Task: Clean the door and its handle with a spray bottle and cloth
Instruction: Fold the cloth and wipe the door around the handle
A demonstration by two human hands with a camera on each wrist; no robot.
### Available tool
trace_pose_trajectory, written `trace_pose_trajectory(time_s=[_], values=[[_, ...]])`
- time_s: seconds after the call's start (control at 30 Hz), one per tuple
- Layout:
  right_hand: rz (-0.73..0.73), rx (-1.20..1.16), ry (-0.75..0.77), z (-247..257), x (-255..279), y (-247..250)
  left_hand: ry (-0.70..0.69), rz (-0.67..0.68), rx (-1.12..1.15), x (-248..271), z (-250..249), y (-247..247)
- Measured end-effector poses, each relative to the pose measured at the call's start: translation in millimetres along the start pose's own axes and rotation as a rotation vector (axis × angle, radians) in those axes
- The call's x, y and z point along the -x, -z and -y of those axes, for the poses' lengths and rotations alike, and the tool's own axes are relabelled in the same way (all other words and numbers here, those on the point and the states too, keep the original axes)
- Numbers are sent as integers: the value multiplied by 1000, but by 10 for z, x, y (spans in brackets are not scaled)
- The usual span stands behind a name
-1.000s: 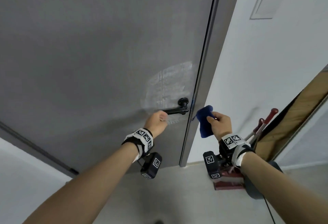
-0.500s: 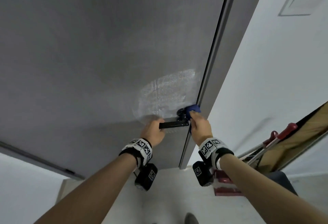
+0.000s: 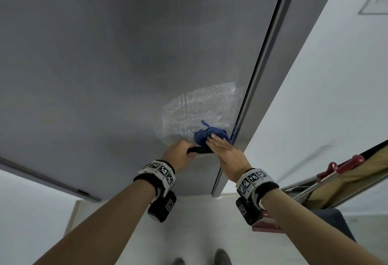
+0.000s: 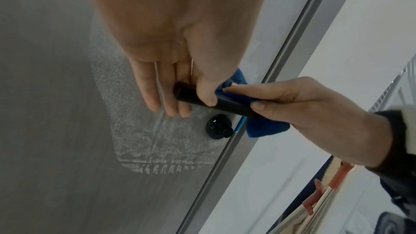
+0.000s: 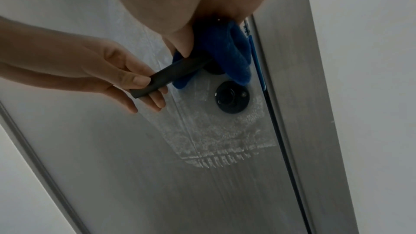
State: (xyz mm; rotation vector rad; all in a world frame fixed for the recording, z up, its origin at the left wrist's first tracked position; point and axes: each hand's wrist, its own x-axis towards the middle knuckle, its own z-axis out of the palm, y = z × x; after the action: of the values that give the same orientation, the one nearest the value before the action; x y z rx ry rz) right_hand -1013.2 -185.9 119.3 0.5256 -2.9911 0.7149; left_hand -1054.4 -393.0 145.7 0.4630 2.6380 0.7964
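Observation:
The grey door [image 3: 105, 65] has a wet, streaked patch [image 3: 201, 105] above its black lever handle [image 3: 199, 150]. My left hand [image 3: 182, 151] grips the free end of the handle [image 4: 225, 103], thumb in front and fingers behind. My right hand [image 3: 218, 145] holds a blue cloth [image 3: 210, 135] bunched round the handle's base by the door edge. In the left wrist view the right hand [image 4: 243, 98] pinches the cloth [image 4: 263, 128] round the bar. A round black lock knob [image 5: 231, 97] sits below the handle. No spray bottle is in view.
The grey door frame [image 3: 262, 75] runs along the door's right edge, with a white wall [image 3: 315, 86] beyond it. Red-handled poles [image 3: 340, 166] and a wooden board [image 3: 357, 178] lean at the right. My shoes [image 3: 222, 256] stand on the pale floor below.
My right hand has carried the blue cloth left from beside the frame onto the base of the handle. My left hand has stayed on the handle. The view has come closer to the door.

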Motion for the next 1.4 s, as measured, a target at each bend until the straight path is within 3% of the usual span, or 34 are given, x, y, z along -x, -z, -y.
trace_pose_trajectory(time_s=[0.2,0.33,0.4,0.57,0.67,0.7,0.77,0.83,0.87,1.03,1.17,1.33,1.4], values=[[-196,-109,32,-22,305,-135,-4,-8,-40,-10,12,13],[-196,-144,55,-123,397,-103,-9,1,-65,-15,14,23],[-256,-245,-13,-168,366,-15,-23,15,-79,-11,8,37],[-599,-702,-412,-107,232,337,-50,18,-97,-15,7,34],[-731,-701,-391,-21,185,377,-47,17,-102,-13,17,21],[-688,-699,-336,31,180,342,-49,15,-103,-17,26,20],[-462,-554,-172,65,192,188,-52,15,-95,-18,41,22],[-203,-157,-16,48,217,5,-58,12,-77,-26,57,11],[-149,-22,40,34,227,-78,-57,10,-65,-27,65,7],[-36,49,44,239,118,-157,-60,3,266,-42,197,10],[4,67,101,558,-51,-314,23,-58,554,72,383,137],[-12,133,138,541,-88,-421,169,-136,429,176,517,308],[-108,152,127,343,-20,-283,212,-141,457,183,495,286]])
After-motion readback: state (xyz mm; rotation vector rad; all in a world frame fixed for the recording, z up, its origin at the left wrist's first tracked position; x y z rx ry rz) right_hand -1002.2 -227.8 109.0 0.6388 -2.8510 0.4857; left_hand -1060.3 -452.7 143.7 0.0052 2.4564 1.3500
